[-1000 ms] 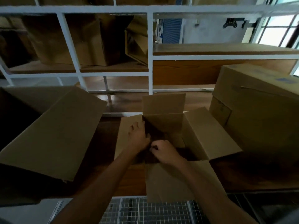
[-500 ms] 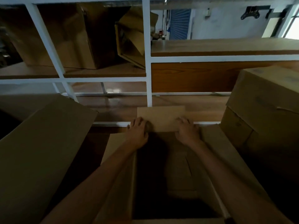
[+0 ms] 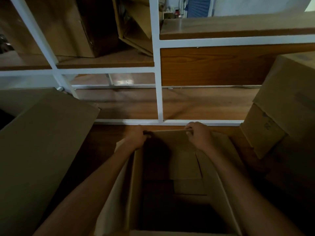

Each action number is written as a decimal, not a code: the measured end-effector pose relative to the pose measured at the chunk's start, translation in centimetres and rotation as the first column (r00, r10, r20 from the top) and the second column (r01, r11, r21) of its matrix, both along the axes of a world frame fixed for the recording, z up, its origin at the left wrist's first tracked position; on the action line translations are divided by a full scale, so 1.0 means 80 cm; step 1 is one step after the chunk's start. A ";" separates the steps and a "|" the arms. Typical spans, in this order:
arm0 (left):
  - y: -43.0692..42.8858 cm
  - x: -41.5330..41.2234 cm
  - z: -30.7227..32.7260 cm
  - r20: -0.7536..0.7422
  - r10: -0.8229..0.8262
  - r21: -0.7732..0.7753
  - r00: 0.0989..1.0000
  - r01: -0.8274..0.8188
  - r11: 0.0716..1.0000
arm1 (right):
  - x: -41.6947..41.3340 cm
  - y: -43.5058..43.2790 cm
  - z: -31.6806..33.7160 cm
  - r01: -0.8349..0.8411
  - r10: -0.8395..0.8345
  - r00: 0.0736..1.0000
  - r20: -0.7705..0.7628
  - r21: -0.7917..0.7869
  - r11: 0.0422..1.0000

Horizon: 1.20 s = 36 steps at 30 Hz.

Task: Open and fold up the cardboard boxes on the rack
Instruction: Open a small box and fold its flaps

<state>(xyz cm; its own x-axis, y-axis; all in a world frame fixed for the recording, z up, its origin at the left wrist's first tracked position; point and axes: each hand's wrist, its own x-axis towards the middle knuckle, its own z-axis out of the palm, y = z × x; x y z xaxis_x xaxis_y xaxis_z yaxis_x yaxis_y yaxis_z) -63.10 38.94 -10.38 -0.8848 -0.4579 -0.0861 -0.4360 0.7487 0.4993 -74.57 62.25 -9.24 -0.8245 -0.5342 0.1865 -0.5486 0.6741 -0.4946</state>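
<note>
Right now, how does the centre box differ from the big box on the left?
The centre box is gripped at its far edge by the left hand and right hand; no hand is on the left box. The centre box opens upward, its inside showing; the left box shows a plain tilted face. Both are plain brown cardboard.

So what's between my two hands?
Only the far edge of the open box, bare cardboard, gripped at its ends by the left hand and right hand; head view.

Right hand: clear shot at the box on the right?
Likely yes once it lets go: the right hand grips the far edge of the open box; only bare shelf lies between it and the right-side box.
</note>
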 end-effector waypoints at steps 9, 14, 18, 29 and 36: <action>-0.049 0.064 0.037 -0.061 0.158 -0.200 0.986 -0.167 0.966 | 0.091 0.035 -0.004 0.149 -0.189 0.952 0.241 0.176 0.973; -0.014 0.147 0.034 0.015 0.148 0.130 0.989 -0.149 0.980 | 0.132 0.027 -0.018 0.240 -0.240 0.901 0.362 0.048 0.970; -0.015 0.186 0.020 0.095 0.150 0.223 0.984 -0.168 0.960 | 0.158 0.008 -0.016 0.249 -0.210 0.911 0.356 -0.065 0.966; -0.035 0.251 0.032 -0.048 0.180 0.010 0.983 -0.180 0.984 | 0.218 -0.042 0.009 0.141 -0.042 0.901 0.431 -0.200 0.970; -0.029 0.267 0.032 0.031 0.118 -0.150 0.993 -0.112 0.982 | 0.272 -0.003 0.010 0.101 0.060 0.885 0.461 -0.316 0.943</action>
